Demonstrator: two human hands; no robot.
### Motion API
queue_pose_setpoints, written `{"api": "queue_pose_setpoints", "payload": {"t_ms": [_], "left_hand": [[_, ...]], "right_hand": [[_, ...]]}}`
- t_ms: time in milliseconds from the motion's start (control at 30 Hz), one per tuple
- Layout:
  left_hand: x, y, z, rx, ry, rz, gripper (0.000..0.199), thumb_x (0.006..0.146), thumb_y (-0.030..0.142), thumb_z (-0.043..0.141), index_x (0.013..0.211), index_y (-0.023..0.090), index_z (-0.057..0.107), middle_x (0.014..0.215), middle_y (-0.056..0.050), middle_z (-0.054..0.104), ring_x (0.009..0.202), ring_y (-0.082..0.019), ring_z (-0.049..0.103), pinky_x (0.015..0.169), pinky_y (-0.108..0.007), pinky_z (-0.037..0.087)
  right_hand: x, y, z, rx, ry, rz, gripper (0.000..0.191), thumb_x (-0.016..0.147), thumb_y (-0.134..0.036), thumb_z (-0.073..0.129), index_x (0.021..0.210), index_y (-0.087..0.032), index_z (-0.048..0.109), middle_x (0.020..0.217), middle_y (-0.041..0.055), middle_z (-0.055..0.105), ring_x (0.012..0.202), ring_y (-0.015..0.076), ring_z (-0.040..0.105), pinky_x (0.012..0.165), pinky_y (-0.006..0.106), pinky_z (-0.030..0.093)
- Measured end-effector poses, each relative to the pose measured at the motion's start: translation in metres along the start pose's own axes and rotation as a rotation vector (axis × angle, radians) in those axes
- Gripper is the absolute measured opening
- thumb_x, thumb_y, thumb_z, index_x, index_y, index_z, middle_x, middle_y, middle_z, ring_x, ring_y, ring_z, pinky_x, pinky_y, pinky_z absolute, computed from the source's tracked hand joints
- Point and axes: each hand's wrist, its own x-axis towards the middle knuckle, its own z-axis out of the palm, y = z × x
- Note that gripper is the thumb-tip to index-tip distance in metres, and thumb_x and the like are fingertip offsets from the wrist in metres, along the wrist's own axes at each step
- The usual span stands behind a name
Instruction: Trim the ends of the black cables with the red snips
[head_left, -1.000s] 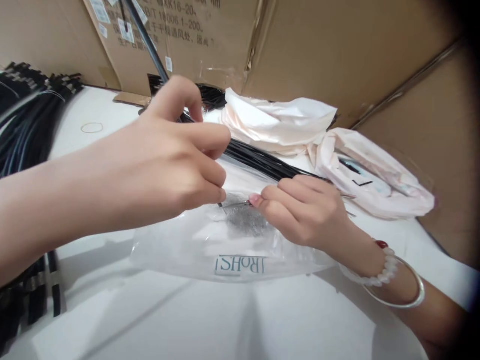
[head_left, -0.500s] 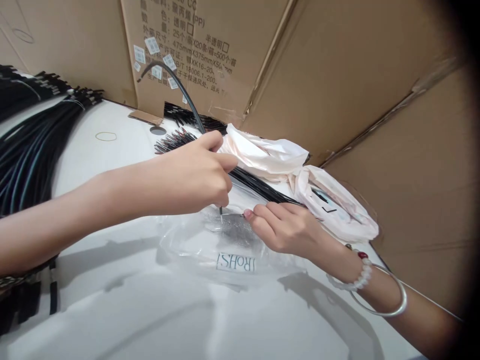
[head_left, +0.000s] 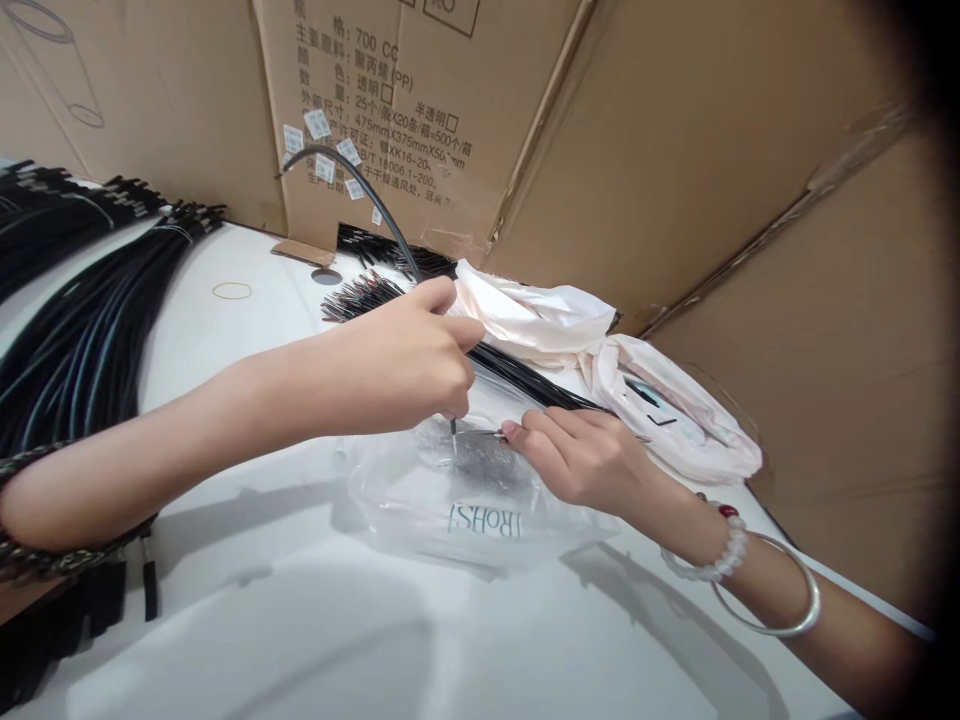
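Note:
My left hand [head_left: 420,350] is closed around a black cable [head_left: 379,205], which curves up and back behind the fingers. The cable's stripped, pale lower end points down below that hand. In my right hand [head_left: 574,450] is a pair of thin metal tweezers [head_left: 480,433], held in a pinch with the tips reaching left to the cable end. Whether the tips touch it I cannot tell. Beneath both hands lies a clear plastic bag [head_left: 427,510] marked RoHS, holding a mass of small, shiny pieces too fine to make out.
A bundle of black cables [head_left: 517,375] runs behind my hands, beside crumpled white wrapping [head_left: 540,310]. More tied cable bundles [head_left: 90,330] lie at the left. Cardboard boxes [head_left: 420,90] wall off the back and right. A rubber band [head_left: 231,290] rests on the white table [head_left: 247,620].
The view has tilted slightly, so everything sits a little lower and further right. Both hands keep their grips, and the tweezer tips stay by the cable end.

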Motion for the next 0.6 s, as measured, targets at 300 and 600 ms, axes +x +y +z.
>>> {"api": "queue_pose_setpoints", "payload": {"t_ms": [300,600], "left_hand": [[-0.0002,-0.002,0.0015,-0.048,-0.03,-0.007,0.033,0.084,0.005,0.048,0.054,0.015,0.055,0.052,0.003,0.049,0.067,-0.01,0.031,0.073,-0.031,0.016],[0.0,-0.0026,-0.0004,-0.067,-0.04,-0.011,0.035,0.089,0.011,0.046,0.056,0.015,0.057,0.053,0.001,0.048,0.069,-0.01,0.031,0.076,-0.031,0.017]], "right_hand": [[-0.001,0.0007,-0.0009,0.007,-0.008,0.016,0.035,0.086,-0.021,0.062,0.075,-0.017,0.028,0.057,-0.0065,0.041,0.054,0.006,0.028,0.056,0.026,0.015],[-0.0031,0.0032,0.0019,0.064,-0.02,0.017,0.033,0.087,-0.021,0.06,0.076,-0.017,0.03,0.059,-0.0059,0.043,0.055,0.0065,0.029,0.055,0.025,0.018]]}}
